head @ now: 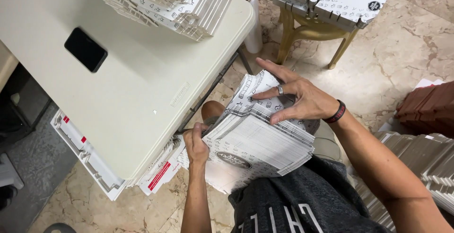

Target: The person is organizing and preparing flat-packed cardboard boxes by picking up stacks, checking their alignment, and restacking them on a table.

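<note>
The stack of flat printed box blanks [257,145] rests on the person's lap at about 5 o'clock from the beige folding table [137,96], tilted toward the table edge. The right hand [295,98] lies spread over the top of the stack, fingers wide, with the ringed finger pressing the upper sheets at their 12 o'clock end. The left hand [195,143] is curled at the stack's 9 o'clock edge, thumb and fingers closed on the sheet edges. By the look of it, the step in hand is squaring the bundle or parting one blank from it; I cannot tell which. The next move would call for a firm pinch at the left edge while the right hand slides or lifts the top sheet cleanly. A black phone [85,49] lies on the table at 10 o'clock, more folded boxes [179,1] at 12 o'clock
</note>
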